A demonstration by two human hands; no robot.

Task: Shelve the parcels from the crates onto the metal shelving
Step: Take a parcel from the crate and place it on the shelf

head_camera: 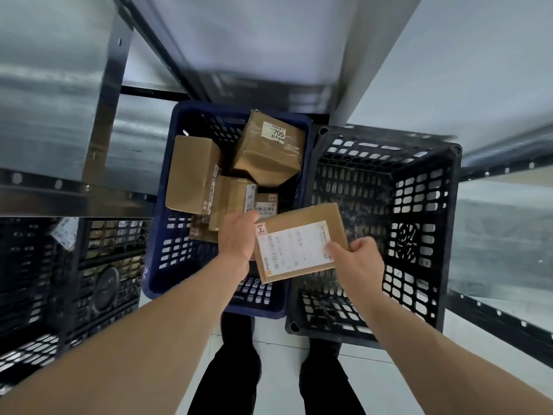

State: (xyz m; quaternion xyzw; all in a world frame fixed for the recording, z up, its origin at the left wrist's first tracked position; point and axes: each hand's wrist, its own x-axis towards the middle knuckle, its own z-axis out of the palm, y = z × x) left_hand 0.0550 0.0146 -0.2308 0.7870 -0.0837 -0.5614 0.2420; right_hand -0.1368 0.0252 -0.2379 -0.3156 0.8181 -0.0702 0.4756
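Over the seam between the blue crate (155, 235) and the black crate (419, 235), at about six o'clock from the loose parcels (266, 148) below, you hold a flat cardboard parcel (299, 241), label up. It looks light and stiff, so keep to its short edges. Your left hand (236, 238) curls around the nine o'clock edge; your right hand (357, 259) pinches the four o'clock corner.

Head cam, steep down, close over crates (374, 187)
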